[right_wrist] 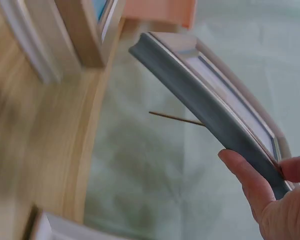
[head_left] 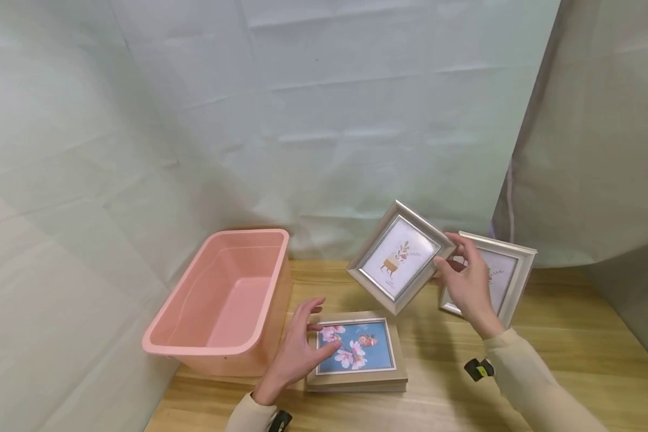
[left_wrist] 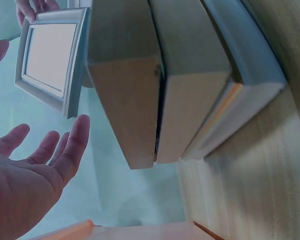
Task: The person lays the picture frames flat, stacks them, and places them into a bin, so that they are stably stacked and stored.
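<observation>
Noting the head view first: your right hand (head_left: 470,288) pinches one edge of the raised frame (head_left: 399,257), thumb in front, holding it tilted in the air above the bench (head_left: 583,336). Your left hand (head_left: 297,354) has its fingers spread and holds nothing; it reaches over the near side of the stack of frames (head_left: 356,349). Progress, as judged: partway. One frame is lifted and not yet set down; the standing frame (head_left: 504,276) leans upright behind your right hand, and the stack lies flat beside the pink tub (head_left: 210,349). Materials: smooth, plastic-looking tub with rounded corners; wood-grain bench; creased pale cloth (head_left: 345,120) behind. The raised frame is silvery with a stepped moulding around a white print of a potted plant; the stack's top print shows pink blossoms on blue.

Left wrist view: your left fingers are apart beside the stack, whose sides show as thick, square-edged layers, two tan and one blue-grey.

Right wrist view: your thumb and finger clamp the raised frame's grooved, dark-looking side. A thin strip (right_wrist: 175,118) juts from its back, perhaps a stand leg; you cannot tell its material.
</observation>
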A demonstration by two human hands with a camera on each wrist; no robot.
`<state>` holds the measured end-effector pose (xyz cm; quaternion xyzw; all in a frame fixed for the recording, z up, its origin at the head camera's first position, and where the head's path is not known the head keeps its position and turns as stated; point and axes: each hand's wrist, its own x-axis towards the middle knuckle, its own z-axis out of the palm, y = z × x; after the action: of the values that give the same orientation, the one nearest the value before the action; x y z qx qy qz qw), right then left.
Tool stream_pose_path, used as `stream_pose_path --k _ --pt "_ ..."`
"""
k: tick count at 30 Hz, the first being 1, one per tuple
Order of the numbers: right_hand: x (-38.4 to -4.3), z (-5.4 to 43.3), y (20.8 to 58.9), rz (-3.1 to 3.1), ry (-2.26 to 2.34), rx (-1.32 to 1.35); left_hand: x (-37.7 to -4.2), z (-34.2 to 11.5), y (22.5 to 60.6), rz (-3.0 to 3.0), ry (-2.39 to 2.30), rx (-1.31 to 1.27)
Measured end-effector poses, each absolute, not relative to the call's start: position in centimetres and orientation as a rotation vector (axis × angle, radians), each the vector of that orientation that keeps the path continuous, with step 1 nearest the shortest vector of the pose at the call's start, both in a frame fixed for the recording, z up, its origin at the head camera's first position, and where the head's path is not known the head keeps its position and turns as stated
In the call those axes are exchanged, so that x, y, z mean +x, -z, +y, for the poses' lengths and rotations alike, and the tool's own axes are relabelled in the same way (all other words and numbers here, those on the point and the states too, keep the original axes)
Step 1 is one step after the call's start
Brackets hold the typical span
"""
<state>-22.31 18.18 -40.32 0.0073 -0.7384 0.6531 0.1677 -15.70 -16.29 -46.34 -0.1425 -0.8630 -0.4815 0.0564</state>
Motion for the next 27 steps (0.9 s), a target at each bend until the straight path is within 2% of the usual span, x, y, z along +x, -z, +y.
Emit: stream_pose_path --k 9,19,27 --pt "-19.4 16.1 40.1 -1.917 -2.15 -0.128 -15.9 -15.9 45.9 -2.583 1.612 -0.454" --pt "-16.5 13.7 40.7 -1.787 -2.316 -0.175 -15.5 -14.8 45.8 -2.541 1.699 -0.425" --pt "-15.0 12.7 40.8 -1.713 -2.357 -0.185 -15.3 -14.6 45.7 -2.448 1.651 -0.568"
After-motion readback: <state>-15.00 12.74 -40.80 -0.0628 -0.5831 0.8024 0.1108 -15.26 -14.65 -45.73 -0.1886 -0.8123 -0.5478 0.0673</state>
